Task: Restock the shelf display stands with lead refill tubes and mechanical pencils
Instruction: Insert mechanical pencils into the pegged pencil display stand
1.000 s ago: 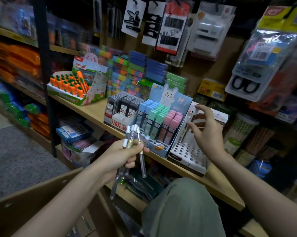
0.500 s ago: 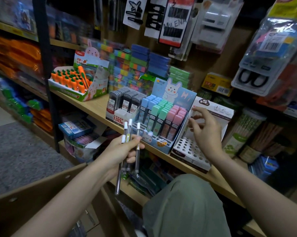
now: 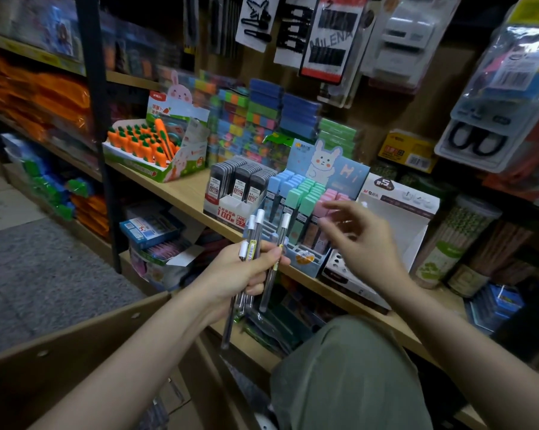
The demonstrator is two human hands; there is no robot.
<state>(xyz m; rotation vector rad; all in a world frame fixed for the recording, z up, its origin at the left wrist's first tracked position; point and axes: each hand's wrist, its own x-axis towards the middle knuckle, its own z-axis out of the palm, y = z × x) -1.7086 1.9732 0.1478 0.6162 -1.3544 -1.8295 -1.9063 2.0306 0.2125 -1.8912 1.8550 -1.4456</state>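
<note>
My left hand (image 3: 246,271) grips a bunch of clear lead refill tubes (image 3: 269,268) with white caps, held upright in front of the shelf. My right hand (image 3: 361,243) hovers just to their right with fingers spread and loosely bent, holding nothing. Behind it stands a white display stand (image 3: 398,218) with a perforated tray of round holes (image 3: 339,262). Left of it is a blue rabbit display stand (image 3: 327,169) filled with blue, green and pink lead cases.
A box of black lead cases (image 3: 240,187) and a carrot-eraser box (image 3: 156,150) sit on the wooden shelf (image 3: 181,193). Pencil jars (image 3: 454,243) stand at right. Packaged goods hang above. A cardboard box flap (image 3: 75,352) and my knee (image 3: 348,377) lie below.
My right hand has drawn back from the white stand toward the tubes in my left hand. The left hand has stayed about where it was.
</note>
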